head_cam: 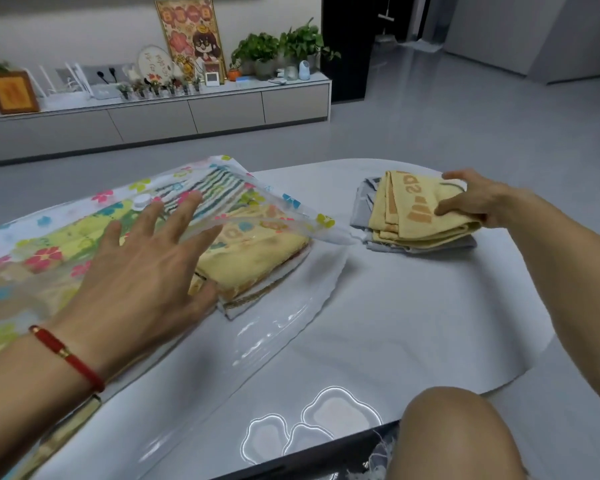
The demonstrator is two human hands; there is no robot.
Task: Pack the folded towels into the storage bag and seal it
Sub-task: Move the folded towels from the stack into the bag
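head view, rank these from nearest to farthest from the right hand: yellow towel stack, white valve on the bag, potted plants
1. Yellow towel stack: under the right hand, touching.
2. White valve: on the storage bag, far left.
3. Potted plants: on the cabinet, across the room.

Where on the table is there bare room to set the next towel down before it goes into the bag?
Bare cloth lies between the storage bag's open mouth and the right forearm, below the towel stack, running toward the near table edge. A narrower strip lies beyond the stack. The left side is crowded: the bag with packed towels under the left hand. The right hand grips the stack.
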